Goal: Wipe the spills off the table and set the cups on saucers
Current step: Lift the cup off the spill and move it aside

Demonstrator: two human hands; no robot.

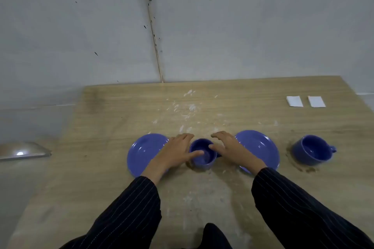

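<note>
A blue cup (202, 154) stands on the wooden table (113, 127) between two blue saucers. My left hand (177, 151) is at its left side with the thumb on the rim, over the left saucer (142, 151). My right hand (232, 148) is at the cup's right side, fingers spread, over the right saucer (261, 145). A second blue cup (312, 149) with its handle pointing right stands on the table further right, a brown spill ring around it. White spill marks (188, 111) are scattered behind the saucers and in front of them.
Two white folded wipes (294, 101) (316, 101) lie at the back right of the table. A grey wall stands right behind the table. A shiny flat grey object (22, 150) sits off the table's left edge.
</note>
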